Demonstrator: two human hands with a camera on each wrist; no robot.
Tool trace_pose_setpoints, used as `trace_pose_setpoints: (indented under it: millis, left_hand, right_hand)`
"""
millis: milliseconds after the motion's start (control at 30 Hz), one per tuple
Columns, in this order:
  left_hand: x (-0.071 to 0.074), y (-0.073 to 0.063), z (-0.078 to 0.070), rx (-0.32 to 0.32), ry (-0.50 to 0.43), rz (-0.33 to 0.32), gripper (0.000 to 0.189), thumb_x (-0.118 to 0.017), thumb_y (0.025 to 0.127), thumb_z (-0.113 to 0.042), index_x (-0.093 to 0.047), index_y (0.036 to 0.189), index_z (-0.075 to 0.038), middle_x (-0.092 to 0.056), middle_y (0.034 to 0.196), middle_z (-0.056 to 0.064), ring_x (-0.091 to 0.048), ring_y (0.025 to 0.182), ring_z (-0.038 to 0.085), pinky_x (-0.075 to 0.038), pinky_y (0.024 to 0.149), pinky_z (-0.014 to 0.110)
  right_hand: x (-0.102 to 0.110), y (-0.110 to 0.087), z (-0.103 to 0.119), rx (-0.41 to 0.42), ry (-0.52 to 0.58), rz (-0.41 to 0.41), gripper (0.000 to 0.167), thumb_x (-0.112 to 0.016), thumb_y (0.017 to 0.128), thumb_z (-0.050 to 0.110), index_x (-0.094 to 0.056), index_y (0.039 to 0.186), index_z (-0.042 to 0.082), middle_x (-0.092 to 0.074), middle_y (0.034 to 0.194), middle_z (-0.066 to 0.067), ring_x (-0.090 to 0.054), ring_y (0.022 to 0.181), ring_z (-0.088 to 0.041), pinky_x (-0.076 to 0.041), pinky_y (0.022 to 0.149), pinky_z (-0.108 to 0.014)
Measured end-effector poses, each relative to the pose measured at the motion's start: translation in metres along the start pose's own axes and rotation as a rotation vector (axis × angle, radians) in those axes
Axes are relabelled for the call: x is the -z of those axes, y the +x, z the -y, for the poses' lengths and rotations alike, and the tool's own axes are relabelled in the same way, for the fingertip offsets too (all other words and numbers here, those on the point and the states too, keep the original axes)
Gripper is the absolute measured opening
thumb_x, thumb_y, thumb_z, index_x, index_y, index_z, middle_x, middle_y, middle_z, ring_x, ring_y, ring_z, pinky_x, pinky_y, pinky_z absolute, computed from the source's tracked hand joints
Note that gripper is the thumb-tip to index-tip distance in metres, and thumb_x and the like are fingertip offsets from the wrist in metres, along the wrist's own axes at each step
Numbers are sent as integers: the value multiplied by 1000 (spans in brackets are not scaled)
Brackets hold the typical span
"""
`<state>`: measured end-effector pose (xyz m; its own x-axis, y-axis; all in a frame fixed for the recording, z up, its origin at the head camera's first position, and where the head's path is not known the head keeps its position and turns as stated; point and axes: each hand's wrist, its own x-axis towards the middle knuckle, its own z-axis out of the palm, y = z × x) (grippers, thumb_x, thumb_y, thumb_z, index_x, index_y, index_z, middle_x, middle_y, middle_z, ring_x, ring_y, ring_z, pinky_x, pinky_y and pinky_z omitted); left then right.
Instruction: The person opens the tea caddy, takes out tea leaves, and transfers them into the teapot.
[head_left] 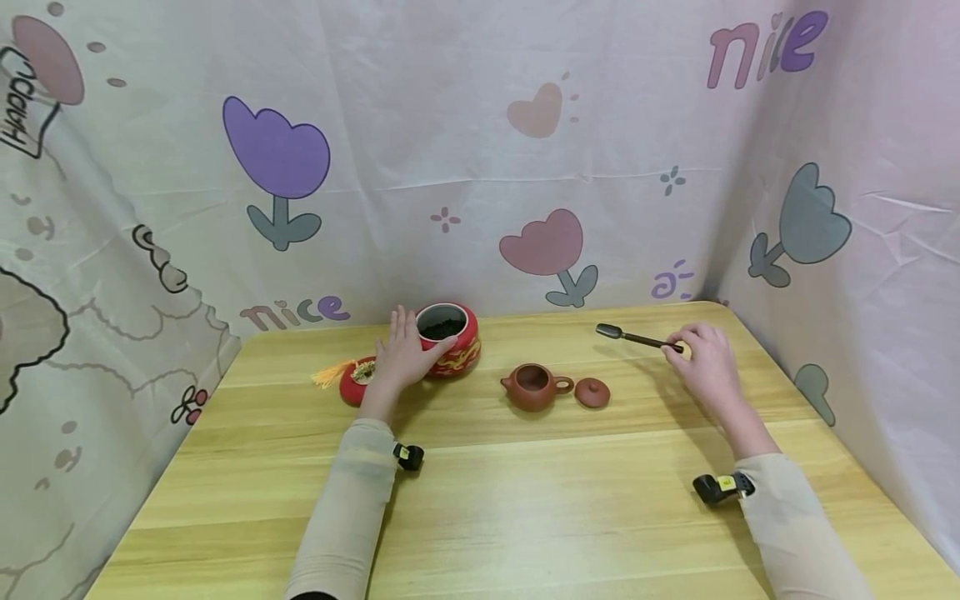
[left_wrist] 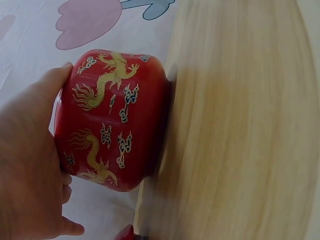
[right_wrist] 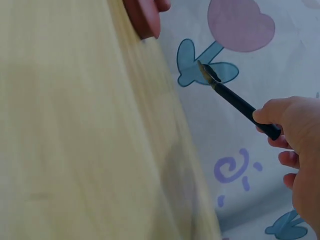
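With its fingers extended, my left hand point(head_left: 405, 354) lies against the red jar point(head_left: 459, 357), thumb across the front rim and fingers along the left side. The jar stands upright without its cover, gold dragons on its wall and dark loose tea leaves point(head_left: 444, 330) inside. Beside my left wrist is a red lid point(head_left: 352, 388) with a yellow tassel, partly hidden by the hand. My right hand point(head_left: 705, 362) pinches the handle end of a small tea scoop point(right_wrist: 235, 102), held above the table with its bowl pointing left. That bowl looks bare in the head view.
Between the hands, a small brown clay teapot point(head_left: 533, 401) stands uncovered, spout left and handle right. Its round lid point(head_left: 592, 393) lies on the wooden table point(head_left: 510, 517) by the handle. A printed cloth point(head_left: 420, 158) hangs behind the table and along both sides.
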<state>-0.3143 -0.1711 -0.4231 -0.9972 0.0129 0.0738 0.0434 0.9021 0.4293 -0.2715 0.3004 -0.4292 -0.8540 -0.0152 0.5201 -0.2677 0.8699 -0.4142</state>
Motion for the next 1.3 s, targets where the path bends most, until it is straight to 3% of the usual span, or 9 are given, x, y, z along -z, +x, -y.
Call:
trace_pose_setpoints:
  millis: [500, 933, 1300]
  left_hand:
    - [0, 2, 1, 14, -34, 1, 119, -39, 77, -87, -7, 157, -5, 6, 165, 15, 5, 153, 32, -7, 116, 69]
    - [0, 2, 3, 20, -37, 4, 120, -39, 77, -88, -6, 157, -5, 7, 165, 15, 6, 153, 32, -5, 117, 69]
    - [0, 2, 0, 12, -32, 0, 118, -40, 79, -86, -5, 157, -5, 6, 165, 14, 4, 153, 32, -7, 116, 70]
  right_hand:
    - [3, 22, 32, 139, -17, -45, 9, -71, 87, 9, -68, 91, 1, -58, 105, -19, -46, 101, -41, -34, 85, -59]
    - [-5, 42, 65, 257, 73, -119, 12, -75, 82, 7, -69, 89, -1, -60, 99, -19, -46, 92, -39, -34, 83, -52]
    - [-19, 53, 91, 282, 123, -111, 14, -74, 84, 10, -70, 92, 0, -60, 100, -19, -46, 95, -39, -36, 84, -53]
